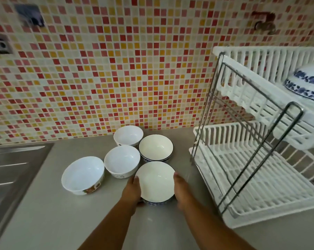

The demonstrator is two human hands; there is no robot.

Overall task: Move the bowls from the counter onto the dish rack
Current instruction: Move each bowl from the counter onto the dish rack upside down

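Behind everything, one mosaic wall (102,73) of red, orange and cream tiles, with two blurred fixtures at upper left; below it, one grey counter (44,222), bare across the near left and near middle; at the left edge, one steel sink drainboard (10,170), ridged, butting against the counter; at right, one two-tier dish rack (257,159) of white slatted trays on a chrome frame, lower tier bare of dishes across its slats, upper tier carrying blue-and-white crockery (307,83) at the right border, count impossible to tell with the pile cut off by the frame; on the counter, five bowls in a tight cluster just left of the rack: one large white bowl (83,175) with an orange-brown motif, farthest left and standing a little apart; two plain white bowls, the rear bowl (128,135) near the wall and the middle bowl (122,160) just in front of it; two dark-rimmed bowls with blue pattern, the far rimmed bowl (156,147) beside the rear one, the near rimmed bowl (155,183) closest to the camera; rims within the cluster touching or nearly so; a strip of bare counter between cluster and rack; left hand (132,190) cupped against the near rimmed bowl's left side, right hand (181,190) against its right side, both partly curled around it in a two-handed clasp; whether lifted or resting, unclear.
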